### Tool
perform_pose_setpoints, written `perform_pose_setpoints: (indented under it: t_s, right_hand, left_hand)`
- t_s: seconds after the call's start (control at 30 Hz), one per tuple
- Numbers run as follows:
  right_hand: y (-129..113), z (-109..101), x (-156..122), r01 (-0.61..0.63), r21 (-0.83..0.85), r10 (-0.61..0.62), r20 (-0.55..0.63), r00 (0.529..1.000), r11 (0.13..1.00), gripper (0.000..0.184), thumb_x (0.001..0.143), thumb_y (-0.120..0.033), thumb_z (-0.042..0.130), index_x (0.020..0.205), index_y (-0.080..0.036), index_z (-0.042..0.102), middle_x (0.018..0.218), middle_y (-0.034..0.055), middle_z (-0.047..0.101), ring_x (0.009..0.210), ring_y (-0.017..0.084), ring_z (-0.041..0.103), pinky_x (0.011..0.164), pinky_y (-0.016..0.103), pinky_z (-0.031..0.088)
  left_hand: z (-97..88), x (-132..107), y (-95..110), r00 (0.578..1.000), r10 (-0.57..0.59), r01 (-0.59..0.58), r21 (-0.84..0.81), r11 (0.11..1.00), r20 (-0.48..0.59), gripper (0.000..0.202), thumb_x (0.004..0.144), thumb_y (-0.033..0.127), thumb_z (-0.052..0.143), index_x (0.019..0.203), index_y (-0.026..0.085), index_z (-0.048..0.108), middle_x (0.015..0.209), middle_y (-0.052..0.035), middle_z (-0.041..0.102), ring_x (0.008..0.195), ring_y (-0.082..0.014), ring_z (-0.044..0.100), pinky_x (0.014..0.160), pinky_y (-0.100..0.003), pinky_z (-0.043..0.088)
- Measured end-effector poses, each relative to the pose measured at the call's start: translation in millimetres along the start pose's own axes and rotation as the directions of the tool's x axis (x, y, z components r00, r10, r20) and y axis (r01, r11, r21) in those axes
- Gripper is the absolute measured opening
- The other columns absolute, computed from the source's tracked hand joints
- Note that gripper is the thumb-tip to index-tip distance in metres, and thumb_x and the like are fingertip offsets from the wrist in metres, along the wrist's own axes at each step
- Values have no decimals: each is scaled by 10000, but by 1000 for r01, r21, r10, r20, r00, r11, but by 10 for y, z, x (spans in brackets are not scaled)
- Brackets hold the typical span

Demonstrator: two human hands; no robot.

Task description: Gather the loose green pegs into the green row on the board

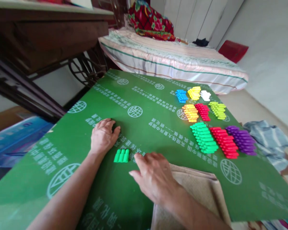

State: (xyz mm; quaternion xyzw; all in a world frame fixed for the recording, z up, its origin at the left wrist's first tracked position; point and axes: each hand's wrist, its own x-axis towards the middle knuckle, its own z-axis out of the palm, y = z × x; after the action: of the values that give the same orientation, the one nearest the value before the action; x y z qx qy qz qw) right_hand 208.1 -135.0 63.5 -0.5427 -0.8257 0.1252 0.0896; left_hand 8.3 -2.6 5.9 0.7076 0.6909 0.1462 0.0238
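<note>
A short row of several small bright green plastic pegs (121, 155) lies side by side on the green printed board (144, 131), between my hands. My left hand (103, 135) rests on the board just behind and left of the row, thumb apart from the fingers and nothing in it. To the right of the row is my right hand (153, 171), its thumb and forefinger spread toward the pegs without touching them. Nothing shows between those two fingers; the other fingertips are partly hidden. A folded beige cloth (194, 191) lies under my right forearm.
Colour-sorted piles sit at the right: green pieces (204, 137), red pieces (224, 142), purple pieces (241, 140), with smaller piles behind, including blue pieces (181, 95). A bed (172, 54) borders the far edge. A dark wooden table (50, 41) stands at left.
</note>
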Motion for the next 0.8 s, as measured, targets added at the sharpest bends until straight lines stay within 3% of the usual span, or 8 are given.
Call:
perform_pose_setpoints:
  t_s: [0.17,0.3,0.47,0.57,0.7,0.8]
  right_hand:
    - [-333,199,430,82,-54,-79,42,996,995,476,936,-423,538,1298,-114,546,1029,174,656,957,286,593,772,424,515]
    - [-303,207,503,133,-86,-125,90,988,987,360,903,-280,555,1217,-109,596,1060,177,620,999,288,559,805,427,503]
    - [122,14,289,93,-13,-91,134,987,996,240,816,-102,546,1007,-165,676,1173,130,609,1069,250,553,869,384,491]
    - [494,-31,134,-12,21,9,122,992,1000,313,768,-4,516,945,-180,704,1267,98,606,1177,228,527,941,362,466]
    - [838,-14,-62,-153,75,152,18,988,985,450,766,21,502,1084,-225,704,1319,68,591,1260,202,494,1030,345,417]
    - [859,-33,-147,-287,22,287,-52,956,958,411,830,-132,580,1221,-244,640,1211,77,641,1174,219,549,988,356,445]
  left_hand:
    - [-12,-7,15,1000,-16,16,-22,1000,-3,598,857,491,310,1221,108,590,1383,-162,533,1297,-315,463,1111,-469,378]
    - [-15,-4,11,1000,-5,5,-18,1000,-8,622,857,497,294,1226,89,586,1381,-173,529,1301,-320,460,1121,-464,372]
    - [-10,14,0,1000,-3,3,-10,1000,-11,644,854,521,274,1229,101,586,1387,-157,525,1307,-327,450,1122,-470,373]
    - [-19,16,8,1000,-11,11,-4,1000,-1,644,854,520,265,1233,107,583,1390,-153,523,1311,-325,445,1122,-471,372]
    - [-27,12,18,1000,-26,26,6,1000,14,638,854,518,270,1246,116,573,1404,-146,512,1320,-317,437,1125,-467,368]
    - [-27,12,16,1000,-26,26,12,1000,16,639,861,517,268,1250,109,568,1411,-152,503,1326,-316,430,1136,-465,352]
